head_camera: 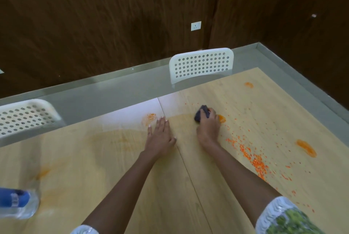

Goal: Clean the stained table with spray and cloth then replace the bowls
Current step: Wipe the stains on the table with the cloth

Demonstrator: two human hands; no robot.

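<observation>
Two hands are out on the light wood tabletop [113,167] right now. The right hand [208,126] has its fingers curled round a dark cloth [202,113], pressing it down near the far edge, just beside an orange smear [221,118]. The left hand [160,135] lies flat, palm down, fingers straight and close together, right next to the seam in the tabletop, with a faint orange stain [150,117] just past its fingertips. Orange crumbs [255,160] are scattered toward the right edge, plus another orange blob [306,147] further right and a small one [249,85] near the far right corner. A clear bottle with a blue label [17,202] sits at the left edge, blurry. Two white perforated chairs [201,64] stand along the far edge.
</observation>
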